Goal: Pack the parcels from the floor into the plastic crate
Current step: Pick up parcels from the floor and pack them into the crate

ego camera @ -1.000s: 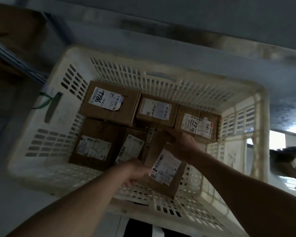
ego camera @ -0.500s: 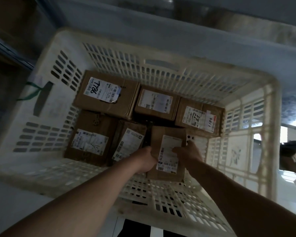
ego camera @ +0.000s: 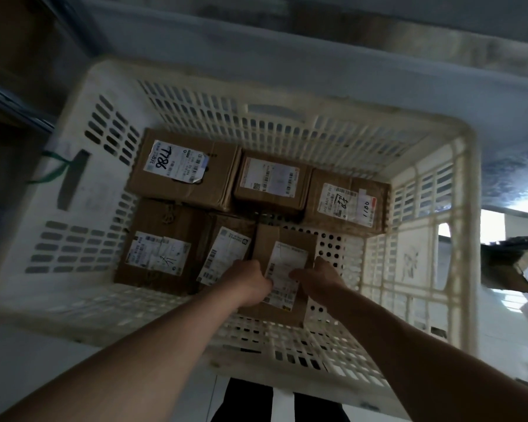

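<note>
Holding parcel (ego camera: pixel 282 239) — inside crate (ego camera: pixel 287 123)

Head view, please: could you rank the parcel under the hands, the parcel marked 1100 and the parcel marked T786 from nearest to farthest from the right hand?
1. Parcel under the hands: the right hand touches it.
2. Parcel marked 1100: far right corner of the crate.
3. Parcel marked T786: far left corner.

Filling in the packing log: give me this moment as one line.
left hand: grips parcel | right hand: grips parcel | parcel: inside plastic crate, front row | five parcels already packed
</note>
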